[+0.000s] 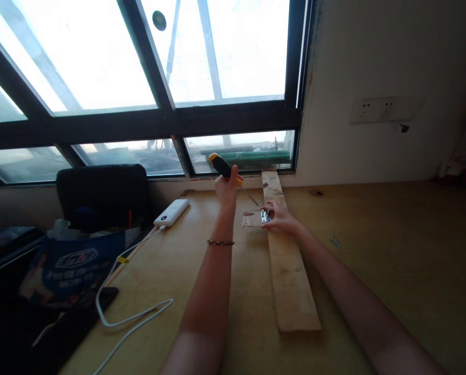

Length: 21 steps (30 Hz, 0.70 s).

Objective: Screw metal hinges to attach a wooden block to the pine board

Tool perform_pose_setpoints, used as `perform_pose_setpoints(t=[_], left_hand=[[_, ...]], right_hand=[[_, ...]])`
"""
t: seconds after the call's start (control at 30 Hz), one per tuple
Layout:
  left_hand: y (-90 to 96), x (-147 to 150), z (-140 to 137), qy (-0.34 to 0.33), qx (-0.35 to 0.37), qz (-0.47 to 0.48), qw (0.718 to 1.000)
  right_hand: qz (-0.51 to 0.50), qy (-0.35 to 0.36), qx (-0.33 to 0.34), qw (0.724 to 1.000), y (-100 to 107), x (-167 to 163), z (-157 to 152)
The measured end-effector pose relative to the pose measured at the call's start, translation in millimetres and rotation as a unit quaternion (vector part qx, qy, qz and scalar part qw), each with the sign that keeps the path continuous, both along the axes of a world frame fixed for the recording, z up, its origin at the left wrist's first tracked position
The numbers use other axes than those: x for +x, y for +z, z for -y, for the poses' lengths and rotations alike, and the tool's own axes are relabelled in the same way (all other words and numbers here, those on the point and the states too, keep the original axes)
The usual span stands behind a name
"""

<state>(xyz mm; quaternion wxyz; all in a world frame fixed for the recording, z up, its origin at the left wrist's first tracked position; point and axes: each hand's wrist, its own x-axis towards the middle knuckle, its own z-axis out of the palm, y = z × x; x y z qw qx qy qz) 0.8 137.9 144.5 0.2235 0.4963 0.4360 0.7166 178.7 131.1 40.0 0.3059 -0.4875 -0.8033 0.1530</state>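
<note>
My left hand [227,191] is closed round a screwdriver [220,164] with a black and yellow handle. Its shaft slants down to the right, and the tip is just above a small metal hinge [265,215]; whether they touch I cannot tell. With bent fingers, my right hand [283,217] grips the hinge at its right side, where a short piece of wood [250,219] meets a long wooden board [291,286]. The short piece sticks out to the left of the board. My fingers partly cover the hinge's right side.
A few loose screws [335,242] lie on the table [393,291] right of the board. On the left are a white power bank [172,212] with a white cable [133,319], a black chair [102,190] and a blue bag [78,260]. A window and wall stand behind.
</note>
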Motion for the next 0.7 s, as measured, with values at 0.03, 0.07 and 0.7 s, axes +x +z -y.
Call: perform_pose_setpoints(t=[0.03, 0.07, 0.7], left_hand=[[-1.0, -1, 0, -0.005, -0.009, -0.012, 1.0], [-1.4, -3, -1, -0.015, -0.02, -0.018, 1.0], [-10.6, -6, -8, -0.055, -0.131, -0.041, 0.989]], right_hand=[[0.002, 0.002, 0.0, 1.0, 0, 0, 0], [0.003, 0.004, 0.001, 1.0, 0, 0, 0], [-0.005, 0.009, -0.012, 1.0, 0, 1, 0]])
